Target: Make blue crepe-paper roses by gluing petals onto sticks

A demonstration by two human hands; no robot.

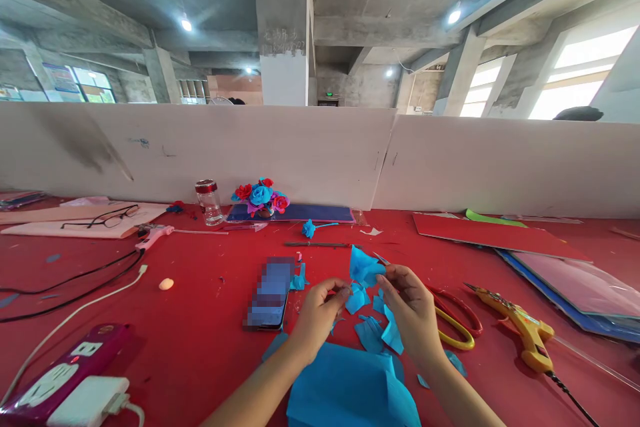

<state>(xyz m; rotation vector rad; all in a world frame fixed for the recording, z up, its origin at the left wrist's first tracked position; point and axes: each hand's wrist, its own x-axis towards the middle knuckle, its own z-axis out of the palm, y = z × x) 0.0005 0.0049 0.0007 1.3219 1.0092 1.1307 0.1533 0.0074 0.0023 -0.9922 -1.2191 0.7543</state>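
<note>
My left hand (320, 313) and my right hand (413, 310) are raised close together over the red table (200, 320). My right hand pinches a crumpled piece of blue paper (364, 268) at its lower edge. My left hand's fingers are curled in a pinch toward the same paper; what they grip is too small to make out. Several cut blue paper scraps (373, 330) lie under the hands. A larger blue sheet (345, 390) lies at the near edge between my forearms. A phone (270, 293) rests just left of my left hand.
Scissors with red and yellow handles (457, 323) and a yellow glue gun (525, 330) lie to the right. A power strip (65, 367) with cables sits front left. A jar (209, 200), paper flowers (261, 197), glasses (107, 217) and coloured sheets (500, 233) lie along the white partition.
</note>
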